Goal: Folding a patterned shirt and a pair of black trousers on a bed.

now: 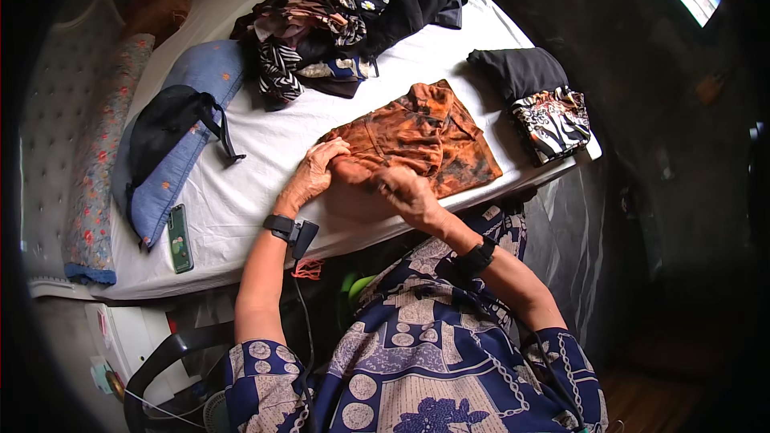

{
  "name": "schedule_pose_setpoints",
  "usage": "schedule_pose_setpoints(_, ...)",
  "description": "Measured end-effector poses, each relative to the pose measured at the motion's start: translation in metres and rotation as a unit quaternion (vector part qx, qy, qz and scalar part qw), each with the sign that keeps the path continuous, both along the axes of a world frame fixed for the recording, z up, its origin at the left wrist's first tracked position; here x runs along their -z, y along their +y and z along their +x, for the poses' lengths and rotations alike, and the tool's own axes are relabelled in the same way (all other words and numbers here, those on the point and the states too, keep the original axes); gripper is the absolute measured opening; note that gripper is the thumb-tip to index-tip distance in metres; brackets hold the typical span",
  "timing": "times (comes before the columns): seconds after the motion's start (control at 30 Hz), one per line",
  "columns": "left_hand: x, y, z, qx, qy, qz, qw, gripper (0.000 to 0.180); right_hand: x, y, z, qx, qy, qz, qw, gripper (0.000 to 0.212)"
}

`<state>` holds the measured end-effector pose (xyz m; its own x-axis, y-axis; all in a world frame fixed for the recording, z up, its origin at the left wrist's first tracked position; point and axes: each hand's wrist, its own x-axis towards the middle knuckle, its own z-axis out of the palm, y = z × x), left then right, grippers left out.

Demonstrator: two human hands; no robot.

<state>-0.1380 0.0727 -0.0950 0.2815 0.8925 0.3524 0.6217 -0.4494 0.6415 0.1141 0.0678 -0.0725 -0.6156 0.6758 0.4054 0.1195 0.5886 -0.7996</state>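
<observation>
An orange-brown garment with dark blotches (pixel 409 140) lies partly folded on the bed in front of me, its middle rumpled. At its left end my left hand (pixel 313 172) is closed on the edge of the cloth, fingers on top. My right hand (pixel 411 196) is curled at the near edge, its fingers bent inward on the cloth and slightly blurred. Part of the near edge is hidden under this hand. The right side of the garment (pixel 469 160) lies flatter, with a pointed corner toward the bed's edge.
A heap of mixed clothes (pixel 321 24) lies at the far side of the white-sheeted bed (pixel 249 168). Folded black cloth (pixel 521 72) and a black-and-white patterned piece (pixel 553 124) lie at right. At left are a blue pillow (pixel 180 156), a black bag (pixel 164 132) and a phone (pixel 180 239).
</observation>
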Motion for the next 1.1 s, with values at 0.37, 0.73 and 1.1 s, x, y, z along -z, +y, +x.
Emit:
schedule_pose_setpoints(0.37,-0.046,-0.003,0.008,-0.057,-0.308,-0.043,0.949,0.014,-0.097,0.035,0.039,0.073,0.288,-0.205,0.933,0.008)
schedule_pose_setpoints(0.73,-0.24,-0.022,0.057,-0.024,-0.179,0.215,0.96,0.016,-0.187,0.031,0.092,-0.003,0.454,-0.194,0.87,0.019)
schedule_pose_setpoints(1.1,-0.24,0.085,0.037,-0.043,-0.086,0.181,0.979,0.014,-0.183,0.124,0.074,-0.03,0.453,-0.193,0.87,0.019)
